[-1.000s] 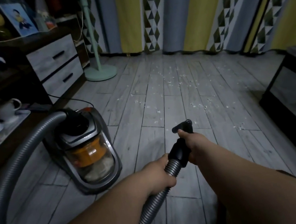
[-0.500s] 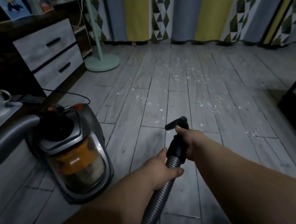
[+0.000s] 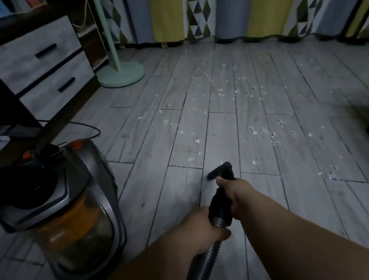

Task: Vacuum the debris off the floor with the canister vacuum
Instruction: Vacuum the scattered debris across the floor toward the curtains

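The right hand (image 3: 235, 192) was wrapped tight around the black vacuum handle (image 3: 221, 206). The left hand (image 3: 203, 227) squeezed the ribbed hose (image 3: 203, 271) just behind. White debris (image 3: 234, 108) lay ahead on the floor (image 3: 153, 132). The canister vacuum (image 3: 69, 209) sat left.

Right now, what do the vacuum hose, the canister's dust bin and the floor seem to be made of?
Vacuum hose: grey ribbed tube, likely flexible plastic, judging by its corrugation. Dust bin: see-through orange-tinted shell, probably hard plastic, contents visible inside. Floor: pale grey planks with printed-looking grain, wood or laminate, matte; the pictures cannot settle which.
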`<state>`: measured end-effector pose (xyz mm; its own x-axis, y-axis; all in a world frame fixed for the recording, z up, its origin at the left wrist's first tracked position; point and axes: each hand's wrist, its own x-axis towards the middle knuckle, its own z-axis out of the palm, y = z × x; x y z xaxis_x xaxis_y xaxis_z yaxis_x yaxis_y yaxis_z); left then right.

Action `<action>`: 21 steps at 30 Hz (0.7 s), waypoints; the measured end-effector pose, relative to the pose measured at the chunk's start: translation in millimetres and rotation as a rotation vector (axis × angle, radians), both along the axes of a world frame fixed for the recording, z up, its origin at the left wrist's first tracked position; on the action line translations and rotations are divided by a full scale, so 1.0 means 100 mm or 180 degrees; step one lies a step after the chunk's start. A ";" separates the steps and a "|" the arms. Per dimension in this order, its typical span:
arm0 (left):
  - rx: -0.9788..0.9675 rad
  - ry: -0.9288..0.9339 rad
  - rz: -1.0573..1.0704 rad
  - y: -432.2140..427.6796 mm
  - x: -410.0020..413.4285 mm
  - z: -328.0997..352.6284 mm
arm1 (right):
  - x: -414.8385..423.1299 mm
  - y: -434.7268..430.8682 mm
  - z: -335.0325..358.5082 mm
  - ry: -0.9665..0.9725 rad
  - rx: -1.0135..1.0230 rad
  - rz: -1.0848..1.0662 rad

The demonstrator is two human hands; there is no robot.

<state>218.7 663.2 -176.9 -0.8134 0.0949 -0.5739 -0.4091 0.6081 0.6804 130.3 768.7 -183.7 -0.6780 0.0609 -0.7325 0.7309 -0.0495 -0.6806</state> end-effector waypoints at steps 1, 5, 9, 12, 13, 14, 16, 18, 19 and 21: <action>0.0012 -0.0028 0.0016 -0.01 -0.05 -0.02 | -0.06 -0.01 -0.02 0.0000 -0.0004 0.0007; 0.0086 -0.0039 0.0163 -0.05 -0.21 -0.05 | -0.25 -0.06 -0.05 0.0069 -0.0106 0.0064; 0.0121 -0.0045 0.0294 -0.10 -0.30 -0.08 | -0.37 -0.12 -0.07 0.0095 -0.0185 0.0156; 0.0140 -0.0068 0.0376 -0.10 -0.30 -0.12 | -0.39 -0.15 -0.10 0.0133 -0.0189 0.0202; 0.0136 -0.0076 0.0397 -0.10 -0.30 -0.13 | -0.40 -0.15 -0.11 0.0145 -0.0188 0.0207; 0.0125 -0.0079 0.0419 -0.09 -0.31 -0.13 | -0.41 -0.15 -0.12 0.0150 -0.0195 0.0225; 0.0133 -0.0076 0.0468 -0.10 -0.33 -0.14 | -0.44 -0.17 -0.12 0.0126 -0.0172 0.0290; 0.0158 -0.0065 0.0479 -0.11 -0.35 -0.15 | -0.47 -0.18 -0.13 0.0107 -0.0124 0.0321; 0.0169 -0.0058 0.0489 -0.11 -0.36 -0.16 | -0.49 -0.19 -0.13 0.0110 -0.0121 0.0338; 0.0193 -0.0014 0.0552 -0.13 -0.38 -0.18 | -0.52 -0.22 -0.13 0.0140 -0.0111 0.0400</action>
